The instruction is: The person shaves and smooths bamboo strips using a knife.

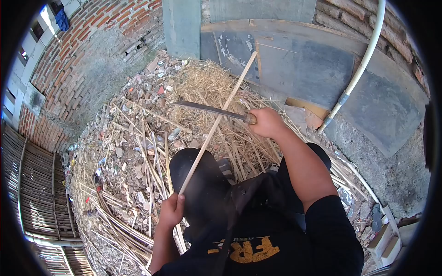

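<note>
Ground covered in grey and brown rubble (124, 158) spreads beneath the work, bordered at its far left by a weathered red brick wall (92, 50) and along its far edge by flat blue-grey panels (304, 60). A slatted brown bamboo screen (37, 179) stands beyond the left edge of the ground. A person in a black T-shirt with yellow lettering (285, 253) sits low at the near edge, both knees bent. A broad heap of fine straw-coloured shavings (198, 83) lies toward the far edge, in front of the panels, and a long pale cylindrical pole (366, 60) leans near the far right corner. Loose, narrow, pale strips (124, 221) lie scattered along the left side of the ground. In the middle, 1 long, flat, pale strip of bamboo or wood (239, 83) slants above the shavings, crossing the person's left knee in view. The left hand (171, 209) is closed around its lower end, beside that knee. The right hand (266, 122) grips the short brown handle (250, 118) of a long, dark metal blade (207, 108), which points left and crosses the held strip near its middle; whether the 2 touch cannot be told.
</note>
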Demonstrator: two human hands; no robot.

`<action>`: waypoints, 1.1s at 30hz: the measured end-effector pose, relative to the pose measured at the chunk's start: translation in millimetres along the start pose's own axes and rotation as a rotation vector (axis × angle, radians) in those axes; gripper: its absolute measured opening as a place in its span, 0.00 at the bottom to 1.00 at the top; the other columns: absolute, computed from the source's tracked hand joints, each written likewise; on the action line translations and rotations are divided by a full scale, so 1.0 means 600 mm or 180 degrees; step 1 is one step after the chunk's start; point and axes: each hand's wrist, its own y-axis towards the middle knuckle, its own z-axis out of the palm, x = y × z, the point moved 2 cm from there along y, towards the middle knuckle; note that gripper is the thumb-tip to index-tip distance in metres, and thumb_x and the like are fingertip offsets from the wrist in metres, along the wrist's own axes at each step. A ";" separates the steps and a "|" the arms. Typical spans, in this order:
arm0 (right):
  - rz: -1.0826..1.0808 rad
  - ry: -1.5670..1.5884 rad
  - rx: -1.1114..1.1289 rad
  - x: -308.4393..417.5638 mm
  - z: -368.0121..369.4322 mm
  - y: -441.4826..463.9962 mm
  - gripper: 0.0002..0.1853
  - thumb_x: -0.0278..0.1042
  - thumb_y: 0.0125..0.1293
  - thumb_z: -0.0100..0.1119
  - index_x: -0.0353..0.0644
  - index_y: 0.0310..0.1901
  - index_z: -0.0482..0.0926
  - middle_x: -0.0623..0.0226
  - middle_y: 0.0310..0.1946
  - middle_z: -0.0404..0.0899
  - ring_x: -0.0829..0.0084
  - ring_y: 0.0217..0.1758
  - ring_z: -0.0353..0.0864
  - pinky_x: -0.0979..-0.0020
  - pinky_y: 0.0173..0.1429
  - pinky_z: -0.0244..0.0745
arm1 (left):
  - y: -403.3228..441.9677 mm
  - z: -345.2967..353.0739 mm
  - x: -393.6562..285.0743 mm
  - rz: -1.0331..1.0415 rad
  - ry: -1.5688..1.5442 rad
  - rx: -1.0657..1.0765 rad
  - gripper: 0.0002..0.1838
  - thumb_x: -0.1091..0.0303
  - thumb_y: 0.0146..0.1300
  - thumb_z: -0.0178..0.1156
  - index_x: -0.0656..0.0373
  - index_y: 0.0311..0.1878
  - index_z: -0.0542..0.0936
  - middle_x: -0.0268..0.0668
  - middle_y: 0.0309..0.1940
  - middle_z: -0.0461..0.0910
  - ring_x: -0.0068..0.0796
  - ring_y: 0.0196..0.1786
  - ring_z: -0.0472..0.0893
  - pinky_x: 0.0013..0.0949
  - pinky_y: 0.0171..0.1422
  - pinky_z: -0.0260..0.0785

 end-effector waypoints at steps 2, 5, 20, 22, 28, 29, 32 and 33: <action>0.0044 -0.0012 0.0021 0.003 -0.002 -0.001 0.13 0.39 0.55 0.67 0.48 0.43 0.86 0.53 0.37 0.87 0.48 0.46 0.88 0.49 0.52 0.83 | -0.001 -0.001 -0.003 -0.0016 0.0003 -0.0002 0.27 0.51 0.81 0.53 0.63 0.29 0.71 0.56 0.19 0.73 0.62 0.24 0.77 0.52 0.30 0.65; -0.0101 -0.0060 -0.0035 0.000 0.008 0.000 0.16 0.41 0.57 0.68 0.48 0.47 0.87 0.52 0.37 0.88 0.46 0.44 0.88 0.49 0.50 0.82 | -0.001 -0.003 -0.005 -0.0041 0.0068 -0.0018 0.26 0.51 0.81 0.53 0.63 0.30 0.71 0.56 0.19 0.74 0.63 0.25 0.77 0.52 0.30 0.66; 0.0021 0.0273 -0.0010 -0.016 0.019 0.021 0.18 0.45 0.59 0.71 0.48 0.49 0.89 0.51 0.39 0.88 0.48 0.45 0.88 0.51 0.52 0.83 | -0.002 -0.002 -0.005 0.0033 -0.0009 -0.0099 0.25 0.54 0.81 0.55 0.63 0.29 0.71 0.55 0.18 0.73 0.59 0.22 0.75 0.51 0.29 0.65; 0.0044 0.0279 -0.0023 -0.014 0.017 0.014 0.19 0.45 0.59 0.71 0.49 0.50 0.89 0.51 0.39 0.88 0.48 0.46 0.88 0.51 0.52 0.83 | -0.002 -0.001 -0.005 0.0048 -0.0012 -0.0098 0.25 0.53 0.81 0.55 0.63 0.29 0.71 0.55 0.18 0.73 0.59 0.22 0.76 0.51 0.29 0.65; -0.0358 0.0080 0.0020 -0.001 0.024 -0.004 0.17 0.43 0.57 0.71 0.46 0.46 0.88 0.50 0.34 0.87 0.45 0.42 0.87 0.49 0.49 0.81 | 0.000 0.002 -0.009 0.0049 0.0047 -0.0071 0.26 0.53 0.81 0.54 0.63 0.29 0.72 0.55 0.18 0.73 0.61 0.23 0.77 0.52 0.29 0.65; -0.0451 -0.0026 0.0122 0.004 0.024 -0.006 0.16 0.42 0.57 0.71 0.46 0.45 0.87 0.50 0.34 0.87 0.45 0.42 0.87 0.48 0.49 0.81 | 0.000 0.001 -0.008 0.0045 0.0069 -0.0069 0.26 0.53 0.81 0.54 0.63 0.29 0.72 0.55 0.18 0.74 0.61 0.23 0.77 0.52 0.29 0.65; -0.0593 -0.0264 0.0291 0.034 0.006 -0.017 0.14 0.41 0.55 0.69 0.47 0.41 0.86 0.51 0.32 0.86 0.46 0.42 0.87 0.47 0.48 0.81 | -0.001 0.002 -0.007 0.0032 0.0109 -0.0083 0.25 0.53 0.81 0.55 0.63 0.28 0.71 0.55 0.18 0.74 0.62 0.23 0.77 0.52 0.29 0.65; -0.0616 -0.0330 0.0320 0.040 0.003 -0.019 0.13 0.41 0.55 0.69 0.47 0.40 0.86 0.52 0.31 0.85 0.46 0.41 0.87 0.47 0.48 0.81 | -0.001 0.002 -0.007 0.0033 0.0120 -0.0090 0.25 0.53 0.81 0.55 0.63 0.28 0.71 0.55 0.18 0.74 0.62 0.23 0.77 0.52 0.29 0.65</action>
